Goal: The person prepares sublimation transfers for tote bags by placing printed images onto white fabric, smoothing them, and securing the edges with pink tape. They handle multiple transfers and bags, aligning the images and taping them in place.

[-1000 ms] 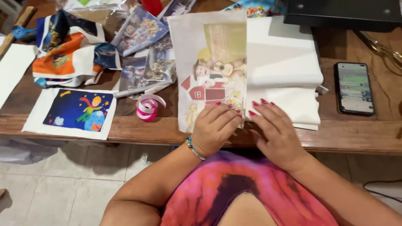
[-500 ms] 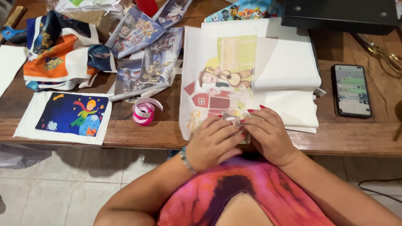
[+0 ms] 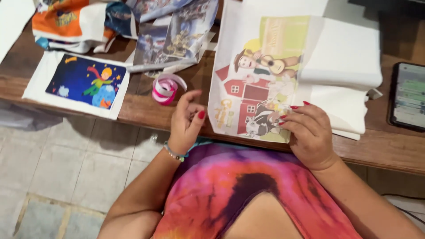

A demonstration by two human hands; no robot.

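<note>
While I am watching through the head camera, the right hand (image 3: 310, 132) is resting on the near edge of a white sheet printed with a red barn and cartoon figures (image 3: 256, 84), its fingers (image 3: 294, 116) curled down and pinching that lower margin. The left hand (image 3: 186, 121) is hovering just off the sheet's left edge, holding nothing, fingers loosely bent and half spread, thumb raised; it is touching neither the sheet nor the desk (image 3: 146, 110).

I am judging progress as follows. The printed sheet is lying flat, face up, on top of a stack of folded white cloth (image 3: 345, 57), so placement looks done. Alignment or smoothing looks unfinished, since only one hand is on the sheet and its near edge is overhanging the desk front. Whether the sheet is fixed to the cloth I cannot tell.

Pose: both forearms are coming up from the lower frame, wrists bent slightly back, the left wrist wearing a beaded bracelet (image 3: 173, 153).

Outward from the left hand, a roll of pink and white ribbon (image 3: 164, 90) is standing near it. Further left, a white cloth with a dark blue picture panel (image 3: 86, 82) is lying at the desk edge. Printed fabric pieces (image 3: 177, 31) are piled behind. A phone (image 3: 408, 95) is lying at the far right.
</note>
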